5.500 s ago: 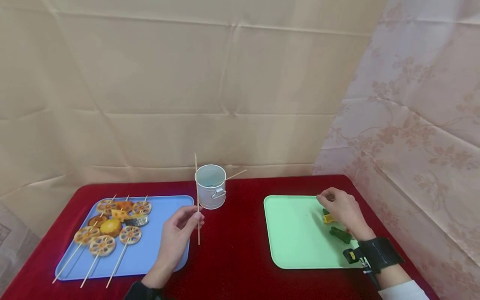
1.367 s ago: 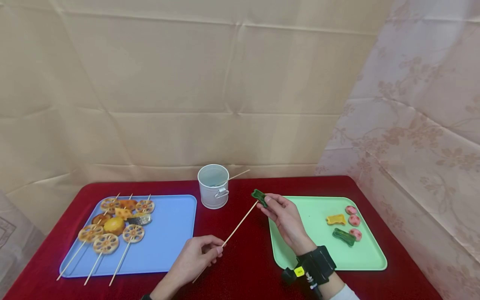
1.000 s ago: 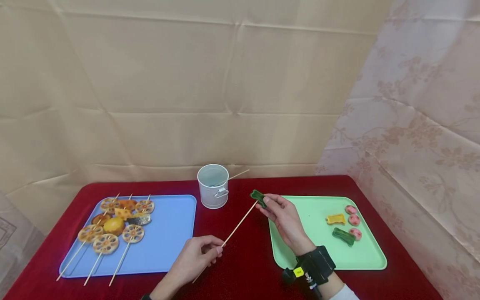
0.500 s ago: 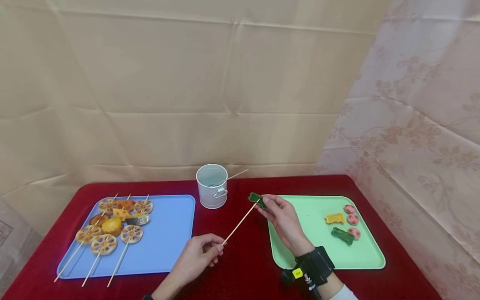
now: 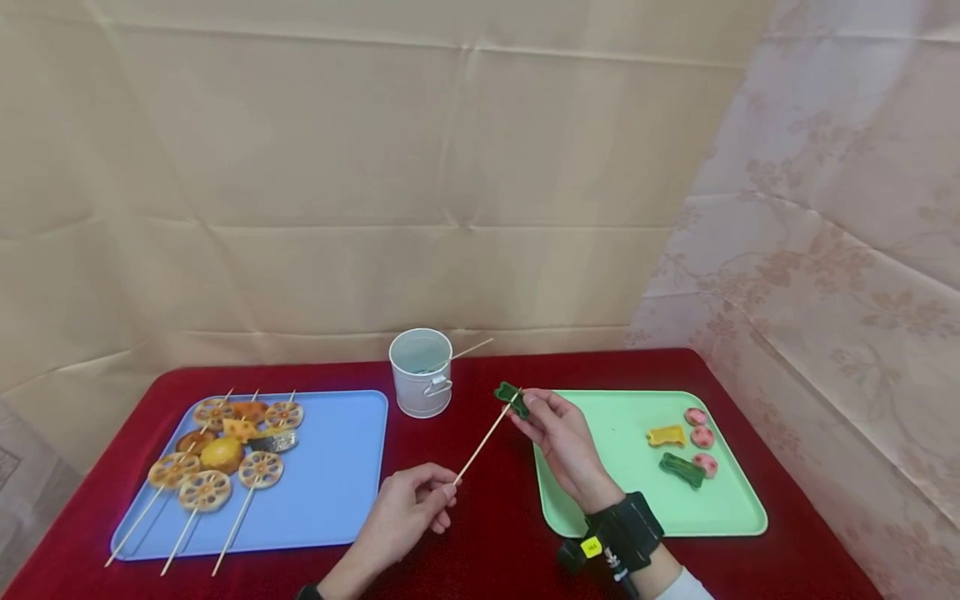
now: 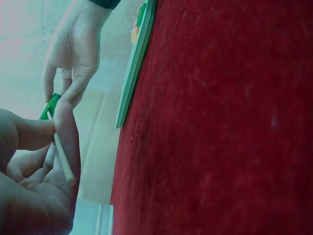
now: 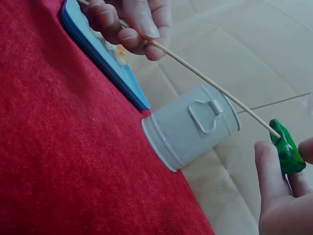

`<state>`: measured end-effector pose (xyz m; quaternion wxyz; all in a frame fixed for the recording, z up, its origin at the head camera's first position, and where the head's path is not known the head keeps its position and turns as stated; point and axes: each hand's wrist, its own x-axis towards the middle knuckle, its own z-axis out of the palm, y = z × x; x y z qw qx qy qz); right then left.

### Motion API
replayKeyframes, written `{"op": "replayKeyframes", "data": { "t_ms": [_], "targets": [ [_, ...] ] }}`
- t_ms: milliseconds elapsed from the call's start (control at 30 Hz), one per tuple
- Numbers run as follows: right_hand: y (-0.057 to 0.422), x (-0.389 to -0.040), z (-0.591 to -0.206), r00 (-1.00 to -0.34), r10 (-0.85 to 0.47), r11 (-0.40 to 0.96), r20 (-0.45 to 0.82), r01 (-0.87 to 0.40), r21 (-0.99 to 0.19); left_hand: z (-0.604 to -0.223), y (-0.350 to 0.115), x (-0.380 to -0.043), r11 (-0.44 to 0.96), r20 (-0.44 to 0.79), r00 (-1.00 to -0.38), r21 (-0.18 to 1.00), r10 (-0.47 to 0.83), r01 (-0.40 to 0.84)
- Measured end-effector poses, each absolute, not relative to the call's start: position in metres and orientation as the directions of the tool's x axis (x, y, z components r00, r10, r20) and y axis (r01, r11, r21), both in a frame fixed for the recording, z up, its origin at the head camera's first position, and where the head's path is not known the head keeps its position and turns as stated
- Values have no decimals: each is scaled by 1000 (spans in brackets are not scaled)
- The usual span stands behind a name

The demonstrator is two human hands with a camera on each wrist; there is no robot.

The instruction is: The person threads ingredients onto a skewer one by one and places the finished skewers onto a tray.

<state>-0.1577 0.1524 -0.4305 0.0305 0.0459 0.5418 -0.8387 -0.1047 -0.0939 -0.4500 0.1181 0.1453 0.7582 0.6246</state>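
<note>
My left hand (image 5: 408, 504) pinches a thin bamboo skewer (image 5: 482, 446) between thumb and fingers, slanting up to the right. At its far end is a green pepper piece (image 5: 510, 399), wavy-edged like a bone, which my right hand (image 5: 562, 437) pinches from the right. In the right wrist view the skewer (image 7: 210, 83) enters the pepper piece (image 7: 288, 152), and in the head view its tip shows at the upper edge. Both hands are raised between the two trays. The left wrist view shows the skewer's blunt end (image 6: 66, 164) sticking out of my left hand.
A blue tray (image 5: 330, 500) at left holds several skewers with lotus root slices (image 5: 206, 491) and other pieces. The green tray (image 5: 600, 492) bears a yellow piece (image 5: 666, 436), another green piece (image 5: 681, 470) and pink rounds (image 5: 702, 437). A white bucket (image 5: 422, 392) with a skewer stands behind.
Earlier the left hand held the skewer upright while the right hand was over the green tray. The right hand has brought the pepper piece to the skewer, whose tip has since pushed further through it.
</note>
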Motion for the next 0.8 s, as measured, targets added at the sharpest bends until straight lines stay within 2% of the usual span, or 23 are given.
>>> {"op": "replayKeyframes", "data": {
  "t_ms": [400, 533, 800],
  "targets": [
    [152, -157, -432, -993, 54, -212, -107, 93, -973, -449, -84, -111, 368, 50, -980, 922, 195, 120],
    [152, -158, -432, -993, 74, -161, -87, 74, -984, -450, -82, -113, 367, 44, -981, 924, 189, 112],
    [154, -159, -434, -994, 66, -180, -86, 73, -981, -449, -76, -117, 349, 29, -985, 933, 170, 87]
  ]
}}
